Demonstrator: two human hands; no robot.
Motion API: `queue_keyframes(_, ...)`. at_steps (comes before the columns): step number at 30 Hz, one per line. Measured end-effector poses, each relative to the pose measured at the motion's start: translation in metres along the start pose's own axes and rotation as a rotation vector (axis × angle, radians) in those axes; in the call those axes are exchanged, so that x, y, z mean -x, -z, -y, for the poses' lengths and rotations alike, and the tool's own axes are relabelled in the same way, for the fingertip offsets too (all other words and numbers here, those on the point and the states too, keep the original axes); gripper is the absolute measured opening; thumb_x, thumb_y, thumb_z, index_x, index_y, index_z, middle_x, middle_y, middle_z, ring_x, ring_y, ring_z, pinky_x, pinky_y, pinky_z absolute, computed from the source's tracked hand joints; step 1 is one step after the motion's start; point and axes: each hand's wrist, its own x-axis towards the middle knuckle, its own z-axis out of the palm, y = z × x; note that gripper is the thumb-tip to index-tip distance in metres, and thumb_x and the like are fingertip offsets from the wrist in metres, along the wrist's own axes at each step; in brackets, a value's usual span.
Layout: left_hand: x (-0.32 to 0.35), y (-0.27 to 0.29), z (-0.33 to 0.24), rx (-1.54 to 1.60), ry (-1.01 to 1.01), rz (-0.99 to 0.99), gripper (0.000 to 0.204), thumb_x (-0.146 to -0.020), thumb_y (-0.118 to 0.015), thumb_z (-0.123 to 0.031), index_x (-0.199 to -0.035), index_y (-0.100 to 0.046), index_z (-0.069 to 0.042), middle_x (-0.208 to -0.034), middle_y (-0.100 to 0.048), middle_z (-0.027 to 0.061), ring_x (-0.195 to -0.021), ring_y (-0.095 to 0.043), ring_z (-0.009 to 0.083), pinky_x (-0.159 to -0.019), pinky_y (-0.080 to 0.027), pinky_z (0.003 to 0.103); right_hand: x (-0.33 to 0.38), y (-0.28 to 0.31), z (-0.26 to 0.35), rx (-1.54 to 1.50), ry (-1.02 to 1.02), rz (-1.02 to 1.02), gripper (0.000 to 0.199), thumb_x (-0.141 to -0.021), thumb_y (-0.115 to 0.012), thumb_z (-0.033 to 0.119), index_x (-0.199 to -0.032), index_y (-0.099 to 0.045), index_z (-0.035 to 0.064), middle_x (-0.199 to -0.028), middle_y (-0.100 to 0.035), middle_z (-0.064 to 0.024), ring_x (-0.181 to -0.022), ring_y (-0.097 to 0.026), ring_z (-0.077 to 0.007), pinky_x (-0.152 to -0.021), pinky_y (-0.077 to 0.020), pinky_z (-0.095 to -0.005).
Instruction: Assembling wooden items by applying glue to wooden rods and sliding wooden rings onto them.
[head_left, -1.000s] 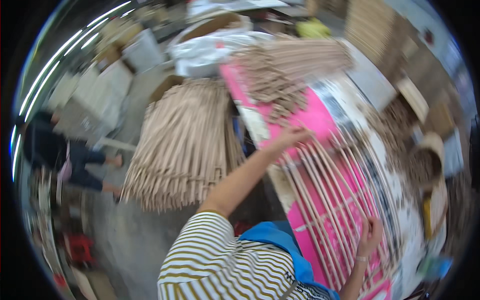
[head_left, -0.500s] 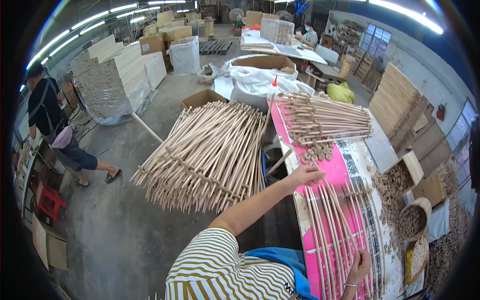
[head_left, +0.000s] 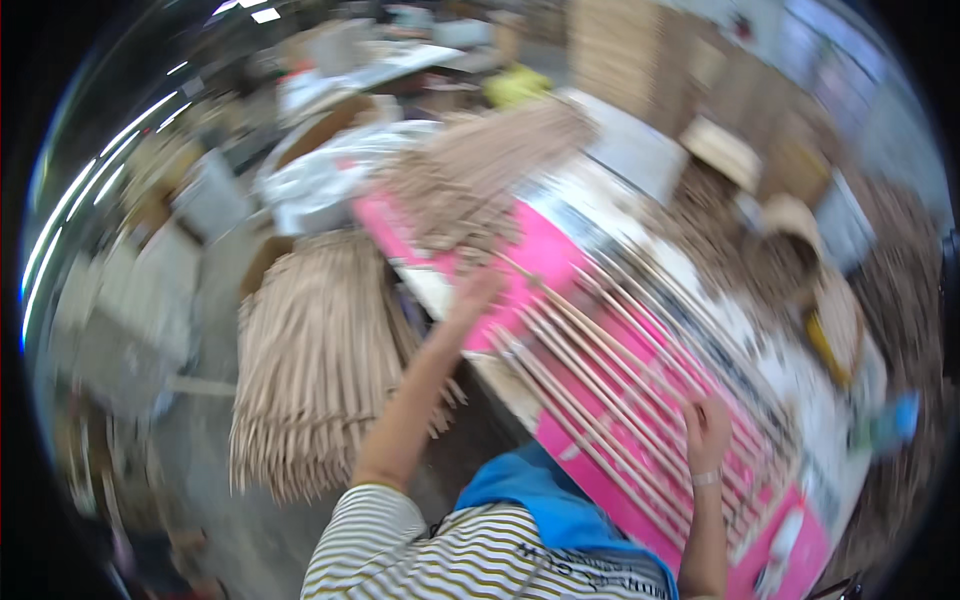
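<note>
Pink sheeting is being used as the bench cover, and long wooden rods are being spread across it. Their far ends are being touched by the left hand, their near ends by the right hand; whether either is clenched cannot be told through the blur. Light, stiff, perhaps snappable, the rods are probably best gripped at both ends.

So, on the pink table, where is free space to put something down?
A bare pink patch lies between the heap of sticks at the far end and the row of long rods. The left hand is at its edge. Around the right hand the rods lie close together, so it is crowded there.
</note>
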Motion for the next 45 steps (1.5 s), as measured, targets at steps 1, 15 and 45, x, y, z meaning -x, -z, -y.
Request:
queue_keyframes(1,-0.002,-0.005,-0.006,-0.112,-0.124,-0.087,0.032,-0.104,-0.065,-0.032,-0.121,-0.071,-0.006,-0.104,-0.072,0.0032,-0.097,-0.065,0.0121,-0.091,-0.051,0.032,-0.005,0.007,0.004,0.023,0.005,-0.025,0.007,-0.094,-0.072,0.009,-0.096,-0.070,0.0033,-0.083,-0.063,-0.0104,-0.075,-0.062,-0.0244,-0.067,-0.0470,-0.0360)
queue_keyframes(15,-0.099,-0.091,0.004,-1.039,-0.783,0.445,0.048,-0.078,-0.082,-0.018,-0.125,-0.071,-0.020,-0.116,-0.066,0.0023,-0.116,-0.061,0.0256,-0.106,-0.037,0.045,-0.005,0.014,-0.051,0.052,-0.225,0.034,0.008,-0.092,-0.075,0.010,-0.098,-0.072,0.0051,-0.083,-0.064,-0.0086,-0.074,-0.064,-0.0245,-0.065,-0.0491,-0.0350)
queue_keyframes(45,-0.096,-0.133,0.045,-1.162,-0.741,0.415,0.045,-0.077,-0.081,-0.007,-0.120,-0.067,-0.013,-0.112,-0.063,0.0056,-0.111,-0.059,0.0292,-0.102,-0.039,0.044,0.017,-0.021,-0.095,0.303,-0.172,-0.011,0.012,-0.092,-0.073,0.024,-0.091,-0.074,0.0115,-0.091,-0.063,-0.0039,-0.089,-0.061,-0.0262,-0.079,-0.0522,-0.0390)
